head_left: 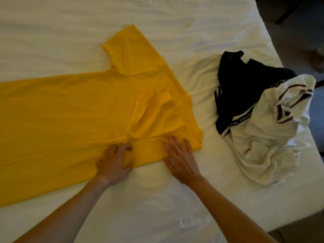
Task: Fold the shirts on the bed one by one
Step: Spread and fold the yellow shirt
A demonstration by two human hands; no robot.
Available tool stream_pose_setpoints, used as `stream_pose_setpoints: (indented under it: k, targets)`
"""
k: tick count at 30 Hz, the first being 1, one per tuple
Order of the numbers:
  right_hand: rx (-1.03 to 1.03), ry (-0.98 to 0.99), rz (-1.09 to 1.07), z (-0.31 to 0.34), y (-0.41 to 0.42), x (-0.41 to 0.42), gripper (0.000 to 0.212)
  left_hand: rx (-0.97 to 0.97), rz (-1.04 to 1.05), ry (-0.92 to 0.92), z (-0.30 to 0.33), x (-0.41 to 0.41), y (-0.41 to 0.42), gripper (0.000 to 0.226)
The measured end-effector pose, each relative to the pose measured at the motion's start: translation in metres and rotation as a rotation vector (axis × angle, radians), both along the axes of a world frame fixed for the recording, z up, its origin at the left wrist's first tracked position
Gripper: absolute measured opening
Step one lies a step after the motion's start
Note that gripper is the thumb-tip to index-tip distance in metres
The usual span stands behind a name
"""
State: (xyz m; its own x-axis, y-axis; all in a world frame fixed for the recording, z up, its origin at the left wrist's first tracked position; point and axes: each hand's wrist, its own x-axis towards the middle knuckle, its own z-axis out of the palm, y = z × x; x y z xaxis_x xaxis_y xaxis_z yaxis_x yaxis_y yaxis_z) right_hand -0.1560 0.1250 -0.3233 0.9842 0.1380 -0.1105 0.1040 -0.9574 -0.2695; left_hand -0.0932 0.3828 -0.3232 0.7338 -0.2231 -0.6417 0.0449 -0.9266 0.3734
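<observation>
Left hand (114,161) has fingers curled, bunching the near edge of the yellow shirt (70,111); right hand (178,155) lies flat on its near right corner. The shirt's long axis runs left–right across the bed (157,199) — far sleeve unfolded. At right, a dark shirt (245,81) and a white shirt (266,137); the tape lettering is unreadable.

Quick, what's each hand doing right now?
Left hand: fingers curled, gripping the yellow shirt.
Right hand: open, fingers flat, pressing the same shirt.
</observation>
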Motion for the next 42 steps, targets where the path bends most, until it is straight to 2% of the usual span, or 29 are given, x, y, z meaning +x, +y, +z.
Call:
stream_pose_setpoints:
  k: [1, 3, 4, 5, 8, 10, 13, 15, 19, 21, 23, 25, 26, 29, 32, 34, 37, 40, 42]
  targets:
    - [-0.036, 0.090, -0.090, -0.008, -0.009, -0.012, 0.061, 0.003, 0.002, 0.009, 0.000, 0.001, -0.001, 0.055]
    - [-0.121, 0.218, -0.468, -0.015, -0.022, -0.025, 0.073, 0.000, 0.013, 0.019, -0.001, 0.001, -0.001, 0.054]
    - [-0.142, 0.238, -0.600, -0.014, -0.023, -0.026, 0.078, -0.003, 0.014, 0.021, -0.001, 0.001, -0.001, 0.053]
    - [-0.131, 0.211, -0.636, -0.011, -0.020, -0.024, 0.082, 0.001, 0.010, 0.026, 0.000, 0.002, -0.001, 0.052]
    - [-0.025, 0.031, -0.352, -0.007, 0.000, -0.010, 0.077, 0.010, 0.060, 0.047, 0.006, 0.005, -0.009, 0.043]
    - [0.013, -0.001, -0.177, -0.011, 0.011, 0.011, 0.071, -0.005, 0.231, -0.021, 0.018, 0.014, -0.021, 0.029]
    - [-0.017, 0.076, -0.214, -0.023, 0.015, 0.039, 0.071, -0.031, 0.441, -0.375, 0.029, 0.042, -0.048, 0.026]
    - [-0.079, 0.118, -0.260, -0.029, 0.015, 0.044, 0.073, -0.087, 0.457, -0.488, 0.030, 0.066, -0.068, 0.031]
    - [-0.093, 0.108, -0.271, -0.036, 0.015, 0.043, 0.074, -0.105, 0.507, -0.287, 0.020, 0.119, -0.093, 0.068]
    - [-0.091, 0.107, -0.276, -0.038, 0.015, 0.043, 0.074, -0.131, 0.631, -0.151, 0.017, 0.141, -0.096, 0.070]
    - [-0.090, 0.111, -0.279, -0.037, 0.016, 0.044, 0.075, -0.192, 0.742, -0.058, 0.020, 0.159, -0.095, 0.051]
    - [-0.087, 0.106, -0.278, -0.037, 0.017, 0.044, 0.075, -0.334, 0.794, 0.008, 0.025, 0.169, -0.094, 0.014]
    - [-0.080, 0.098, -0.279, -0.037, 0.017, 0.044, 0.075, -0.417, 0.791, 0.048, 0.029, 0.170, -0.093, 0.005]
    - [-0.077, 0.085, -0.281, -0.034, 0.017, 0.044, 0.075, -0.688, 0.591, 0.060, 0.040, 0.162, -0.087, 0.026]
    - [-0.037, 0.076, -0.273, -0.030, 0.017, 0.043, 0.074, -0.795, 0.277, -0.056, 0.048, 0.128, -0.076, 0.040]
    - [0.051, 0.052, -0.271, -0.027, 0.013, 0.042, 0.072, -0.747, 0.144, -0.139, 0.041, 0.097, -0.067, 0.048]
    - [0.267, -0.117, -0.352, -0.021, 0.005, 0.035, 0.056, -0.580, -0.088, -0.325, 0.028, 0.060, -0.054, 0.042]
    - [0.382, -0.263, -0.590, -0.010, -0.002, 0.032, 0.030, -0.407, -0.374, -0.545, 0.017, 0.043, -0.049, 0.050]
    - [0.543, -0.164, -0.788, 0.001, -0.004, 0.043, 0.026, -0.340, -0.471, -0.613, 0.011, 0.036, -0.049, 0.056]
